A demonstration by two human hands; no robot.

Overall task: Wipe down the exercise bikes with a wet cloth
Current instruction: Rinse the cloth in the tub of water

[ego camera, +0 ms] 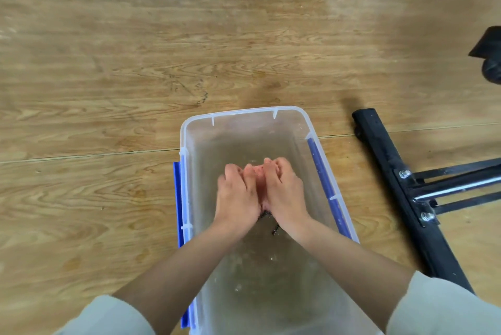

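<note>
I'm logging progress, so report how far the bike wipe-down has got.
Done: the cloth looks wetted, since the clear bin holds water. In hand: the left grip and right grip hold the cloth bunched between them over the water, apparently wringing it. Left: all the wiping. The black bike frame on the right is untouched by either hand.

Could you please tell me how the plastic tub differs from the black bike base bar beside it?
The tub is clear plastic with blue latches; the bike base bar is black metal with bolts. The tub holds water, and the left hand and right hand grip a cloth over it; the bar lies untouched. Both rest on the wooden floor.
</note>
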